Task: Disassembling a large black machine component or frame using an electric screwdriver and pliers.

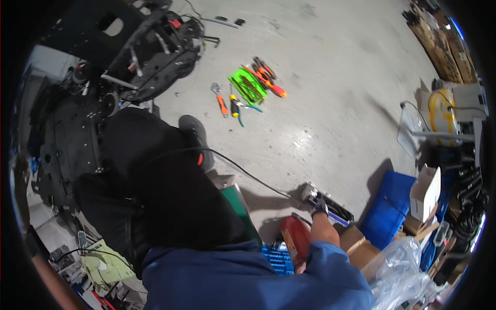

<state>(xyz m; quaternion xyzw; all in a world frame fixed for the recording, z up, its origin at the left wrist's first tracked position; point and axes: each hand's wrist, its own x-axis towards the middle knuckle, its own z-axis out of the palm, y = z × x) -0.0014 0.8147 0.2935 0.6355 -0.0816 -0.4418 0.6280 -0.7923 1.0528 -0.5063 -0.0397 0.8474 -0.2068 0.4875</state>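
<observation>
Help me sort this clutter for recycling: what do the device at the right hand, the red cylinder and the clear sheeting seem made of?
Device: probably metal at its shiny silvery end; the dark body might be plastic. Red cylinder: likely painted metal, smooth and rounded. Clear sheeting: apparently plastic film, see-through with glossy wrinkles.

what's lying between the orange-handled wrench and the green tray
In the head view, a yellow-and-black screwdriver lies between the wrench and the tray, with teal-handled pliers close by.
</observation>
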